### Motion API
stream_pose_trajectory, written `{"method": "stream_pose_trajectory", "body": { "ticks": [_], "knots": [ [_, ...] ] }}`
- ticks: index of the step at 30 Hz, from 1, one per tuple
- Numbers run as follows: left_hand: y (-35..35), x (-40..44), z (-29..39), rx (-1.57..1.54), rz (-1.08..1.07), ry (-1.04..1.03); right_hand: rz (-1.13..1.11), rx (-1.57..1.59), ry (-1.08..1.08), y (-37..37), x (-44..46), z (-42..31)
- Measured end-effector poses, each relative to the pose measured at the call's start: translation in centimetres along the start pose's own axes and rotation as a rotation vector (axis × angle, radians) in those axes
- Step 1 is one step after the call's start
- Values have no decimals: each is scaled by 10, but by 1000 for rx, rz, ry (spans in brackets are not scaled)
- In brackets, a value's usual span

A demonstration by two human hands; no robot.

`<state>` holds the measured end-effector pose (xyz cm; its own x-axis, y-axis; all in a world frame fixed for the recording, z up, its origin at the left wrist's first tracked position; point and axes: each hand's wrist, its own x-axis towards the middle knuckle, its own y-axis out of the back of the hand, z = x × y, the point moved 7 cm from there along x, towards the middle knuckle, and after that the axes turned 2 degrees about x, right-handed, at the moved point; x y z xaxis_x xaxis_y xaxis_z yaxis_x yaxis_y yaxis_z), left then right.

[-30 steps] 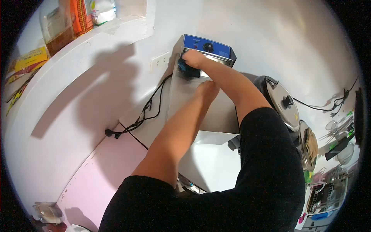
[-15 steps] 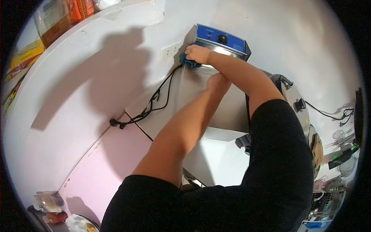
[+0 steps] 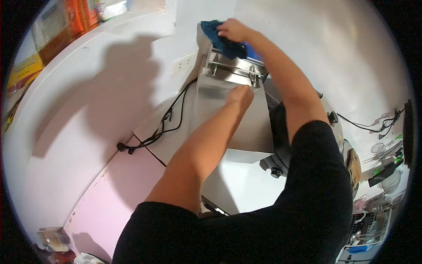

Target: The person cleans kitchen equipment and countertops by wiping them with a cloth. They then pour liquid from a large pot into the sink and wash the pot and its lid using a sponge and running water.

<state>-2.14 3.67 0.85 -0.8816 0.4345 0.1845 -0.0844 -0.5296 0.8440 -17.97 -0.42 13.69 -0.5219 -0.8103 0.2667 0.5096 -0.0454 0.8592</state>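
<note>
A boxy stainless-steel appliance [image 3: 248,132], which looks like an electric deep fryer, stands against the wall. Its blue control panel [image 3: 254,52] is mostly covered by a dark blue cloth [image 3: 225,45]. My right hand [image 3: 234,31] pinches that cloth at the panel's top, and the cloth hangs down over the panel front. My left hand [image 3: 240,95] is closed at the far end of the flat steel top, just in front of a metal bracket [image 3: 253,78]. What its fingers hold, if anything, is hidden from me.
Black power cords [image 3: 165,127] run along the left side near a wall socket [image 3: 183,64]. A round lidded pot [image 3: 335,125] stands to the right. Packets [image 3: 81,17] line the upper-left ledge; a dish rack [image 3: 367,229] with utensils is at the lower right.
My right hand has moved up with the cloth from the panel's lower left corner to its top, and the cloth has spread out. The metal brackets below the panel now show.
</note>
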Motion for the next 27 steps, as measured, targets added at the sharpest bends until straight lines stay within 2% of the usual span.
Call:
{"method": "stream_pose_trajectory", "body": {
  "ticks": [2, 3, 5, 9, 11, 12, 14, 15, 18, 20, 22, 24, 26, 27],
  "knots": [
    [-15, 7, 4, 352, 35, -131, -327, 34, -14, -64, -4, -14],
    [-12, 6, 7, 437, 100, -183, -326, 41, -20, -72, -9, -13],
    [-13, 9, 3, 334, 69, -113, -287, 303, -198, -80, -13, -1],
    [-8, 14, -8, 41, 50, 75, -258, 465, -263, -67, -29, -7],
    [-4, 6, 0, 134, 19, 27, -207, 532, -421, -52, -40, -8],
    [-5, 3, 1, 230, -13, -12, -200, 535, -425, -54, -41, -4],
    [-3, 3, 3, 233, -36, -26, -367, 433, -367, -64, -50, 1],
    [-3, 4, 4, 226, -53, -38, -276, 450, -289, -72, -56, 9],
    [6, -3, 1, 75, -52, 18, -304, 349, -278, -62, -67, 15],
    [3, 0, -4, -1, -24, 75, -288, 337, -297, -54, -59, 25],
    [3, 1, -10, -81, 3, 136, -190, 83, -438, -38, -48, 52],
    [7, -2, -9, -88, 23, 132, 178, 42, -501, -10, -50, 75],
    [11, -5, -8, -119, 47, 109, 379, -60, -536, 17, -47, 86],
    [13, -5, -7, -148, 74, 81, 338, -87, -438, 25, -41, 80]
  ]
}}
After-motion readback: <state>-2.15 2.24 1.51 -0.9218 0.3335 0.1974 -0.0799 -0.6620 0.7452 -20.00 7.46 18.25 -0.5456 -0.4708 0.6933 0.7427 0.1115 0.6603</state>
